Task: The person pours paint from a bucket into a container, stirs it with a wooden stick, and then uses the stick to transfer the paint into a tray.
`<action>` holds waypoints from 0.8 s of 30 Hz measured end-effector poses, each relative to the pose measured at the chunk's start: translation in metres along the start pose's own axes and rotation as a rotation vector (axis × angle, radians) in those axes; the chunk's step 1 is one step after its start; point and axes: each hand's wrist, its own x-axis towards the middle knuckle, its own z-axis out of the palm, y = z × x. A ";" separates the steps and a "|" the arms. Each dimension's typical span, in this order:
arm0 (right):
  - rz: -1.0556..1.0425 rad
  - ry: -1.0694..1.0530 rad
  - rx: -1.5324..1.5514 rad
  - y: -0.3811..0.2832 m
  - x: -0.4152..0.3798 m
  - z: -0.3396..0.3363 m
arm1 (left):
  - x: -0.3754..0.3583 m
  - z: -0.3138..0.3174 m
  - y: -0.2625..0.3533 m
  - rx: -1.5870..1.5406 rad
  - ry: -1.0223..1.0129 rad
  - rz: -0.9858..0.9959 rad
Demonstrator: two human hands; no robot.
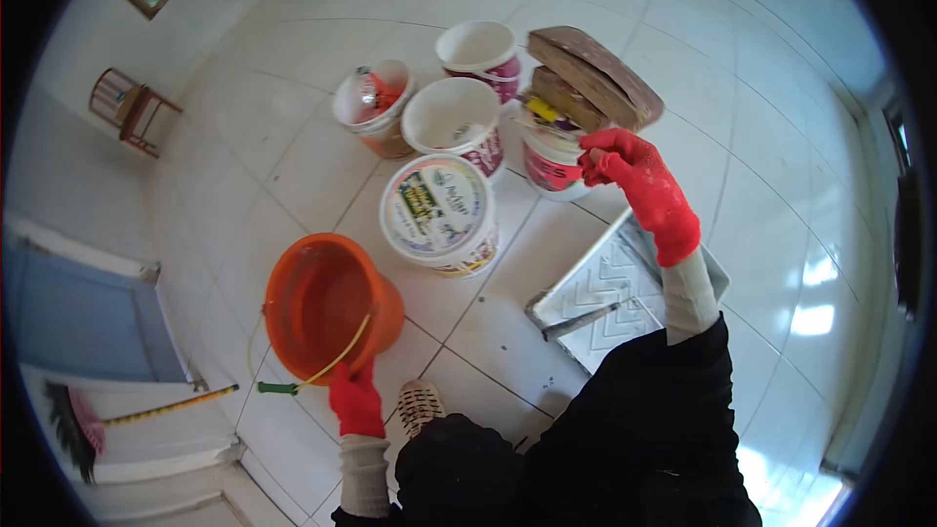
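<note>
My left hand (pixel 357 398), in a red glove, is at the near rim of an orange bucket (pixel 327 307), its fingers closed on the rim. The bucket has a thin yellow handle with a green grip. My right hand (pixel 628 176), also gloved in red, is raised in front of a white bucket with a pink label (pixel 553 161). Its fingers are curled together; whether anything small is between them cannot be made out. Beside that hand, brown wooden pieces (pixel 595 78) and a yellow item (pixel 542 109) rest on top of the labelled bucket.
A lidded tub (pixel 437 207) stands mid-floor, with open white buckets (pixel 451 115) behind it. A paint tray (pixel 610 278) with a roller frame (pixel 583 320) lies at the right. At the left are a broom (pixel 166 405) and a chair (pixel 132 109).
</note>
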 end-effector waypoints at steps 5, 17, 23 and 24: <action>0.196 -0.251 -0.088 -0.018 -0.051 -0.025 | 0.047 -0.020 -0.033 -1.060 0.107 -0.336; 0.472 1.052 -0.882 0.145 -0.164 -0.155 | 0.154 -0.040 -0.039 -0.191 -0.079 0.166; 0.740 1.048 -0.902 0.186 -0.197 -0.156 | 0.191 -0.048 -0.068 -0.187 -0.226 0.122; 0.747 1.052 -0.899 0.189 -0.197 -0.154 | 0.190 -0.047 -0.070 -0.219 -0.192 0.136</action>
